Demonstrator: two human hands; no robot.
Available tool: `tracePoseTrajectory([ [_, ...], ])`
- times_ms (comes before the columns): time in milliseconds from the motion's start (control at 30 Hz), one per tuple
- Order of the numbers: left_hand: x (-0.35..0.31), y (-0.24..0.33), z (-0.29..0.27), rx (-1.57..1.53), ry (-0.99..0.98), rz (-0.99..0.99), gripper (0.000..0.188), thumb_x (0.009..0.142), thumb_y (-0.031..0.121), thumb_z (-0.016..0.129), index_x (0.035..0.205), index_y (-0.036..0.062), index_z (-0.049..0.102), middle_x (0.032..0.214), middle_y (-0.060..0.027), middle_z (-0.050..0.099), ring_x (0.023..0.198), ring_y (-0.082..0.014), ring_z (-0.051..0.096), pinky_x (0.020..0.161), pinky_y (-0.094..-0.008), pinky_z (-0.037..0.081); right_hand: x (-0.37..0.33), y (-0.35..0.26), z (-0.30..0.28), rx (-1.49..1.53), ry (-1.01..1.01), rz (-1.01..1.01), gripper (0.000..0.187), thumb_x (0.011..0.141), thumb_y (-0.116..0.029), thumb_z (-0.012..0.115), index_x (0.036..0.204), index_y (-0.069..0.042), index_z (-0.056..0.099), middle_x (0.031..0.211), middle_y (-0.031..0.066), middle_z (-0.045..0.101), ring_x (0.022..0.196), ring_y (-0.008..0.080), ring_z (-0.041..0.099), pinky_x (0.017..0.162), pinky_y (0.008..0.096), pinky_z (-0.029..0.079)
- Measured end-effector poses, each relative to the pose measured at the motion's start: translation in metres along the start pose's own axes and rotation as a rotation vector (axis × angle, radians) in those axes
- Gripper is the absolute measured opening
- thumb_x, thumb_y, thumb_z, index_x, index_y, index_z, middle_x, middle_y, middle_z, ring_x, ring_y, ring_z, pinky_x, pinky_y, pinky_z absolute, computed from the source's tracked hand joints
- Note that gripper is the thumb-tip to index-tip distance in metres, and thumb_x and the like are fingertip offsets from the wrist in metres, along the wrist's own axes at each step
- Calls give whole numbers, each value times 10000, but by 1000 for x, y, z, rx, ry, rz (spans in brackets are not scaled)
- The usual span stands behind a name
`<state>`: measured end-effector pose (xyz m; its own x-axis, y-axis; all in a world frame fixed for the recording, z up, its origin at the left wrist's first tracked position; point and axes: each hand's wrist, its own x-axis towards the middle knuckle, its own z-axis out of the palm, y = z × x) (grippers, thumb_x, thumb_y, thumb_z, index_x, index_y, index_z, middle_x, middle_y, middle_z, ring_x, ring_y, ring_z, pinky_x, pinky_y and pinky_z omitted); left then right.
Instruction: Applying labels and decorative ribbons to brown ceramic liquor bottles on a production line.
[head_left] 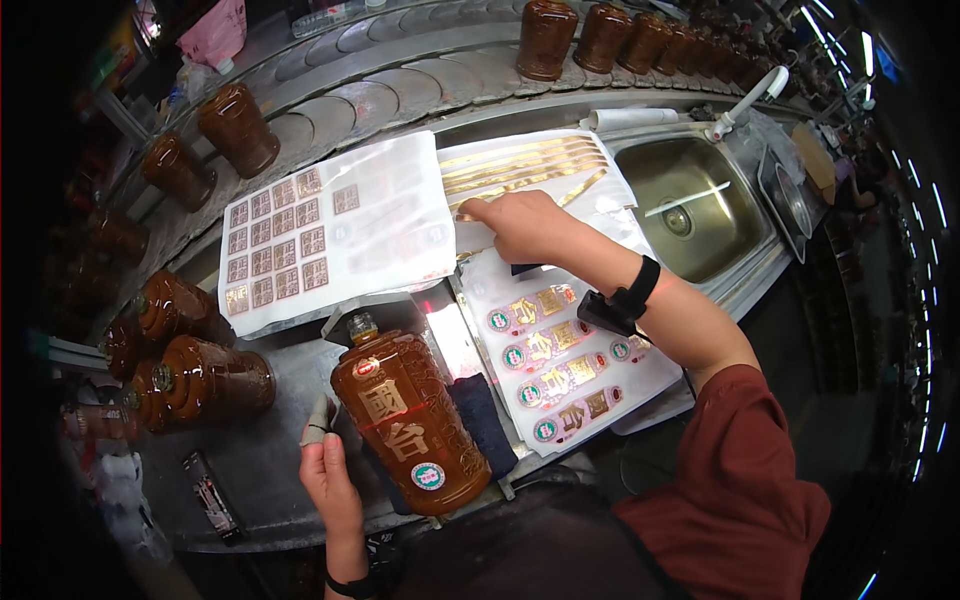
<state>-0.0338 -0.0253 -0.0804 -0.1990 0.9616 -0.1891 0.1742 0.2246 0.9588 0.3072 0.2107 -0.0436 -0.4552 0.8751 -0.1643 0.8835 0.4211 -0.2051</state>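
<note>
While the right hand (525,228) reaches across to the sheet of gold strips (525,162), its grip is drawn narrow at their left ends, and whether a strip is pinched there, I can't tell! Over to the left hand (335,488), just beside the brown bottle (405,410), with a pale grey piece (317,420) at the fingertips, worn or held, no telling! And that bottle lies on a dark cloth (485,420) on the counter (292,455), gold characters facing up!
</note>
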Motion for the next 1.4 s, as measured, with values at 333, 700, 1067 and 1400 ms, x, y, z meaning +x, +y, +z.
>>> tracePoseTrajectory([
  [333, 4, 19, 6, -57, 23, 148, 418, 1043, 85, 443, 1412, -107, 483, 1440, -207, 537, 1332, -247, 509, 1137, -363, 346, -51, 2, -38, 416, 170, -52, 301, 798, -29, 545, 1065, -20, 684, 644, 95, 558, 574, 199, 529, 570, 337, 419],
  [700, -2, 123, 19, -114, -306, 559, 577, 980, 114, 519, 1509, -57, 366, 1402, -211, 564, 1251, -274, 577, 1121, -428, 391, -122, -89, -103, 793, -164, -235, 247, 796, -44, 618, 1039, -10, 590, 751, 5, 596, 626, 67, 522, 567, 237, 397],
  [1067, -30, 147, 54, 121, -501, 560, 663, 865, -12, 621, 1501, -18, 432, 1044, -107, 686, 917, -156, 646, 883, -296, 498, -170, -126, -103, 874, -208, -300, 287, 783, -17, 651, 1065, 22, 612, 867, 59, 669, 701, 110, 638, 626, 244, 473],
  [1400, -81, 93, 6, -25, -275, 143, 499, 883, -29, 675, 1375, -11, 594, 863, 2, 669, 811, -60, 572, 795, -250, 485, -179, -143, -29, 977, -247, -213, 115, 885, -148, 700, 910, -43, 661, 803, 68, 651, 794, 214, 597, 702, 344, 468],
])
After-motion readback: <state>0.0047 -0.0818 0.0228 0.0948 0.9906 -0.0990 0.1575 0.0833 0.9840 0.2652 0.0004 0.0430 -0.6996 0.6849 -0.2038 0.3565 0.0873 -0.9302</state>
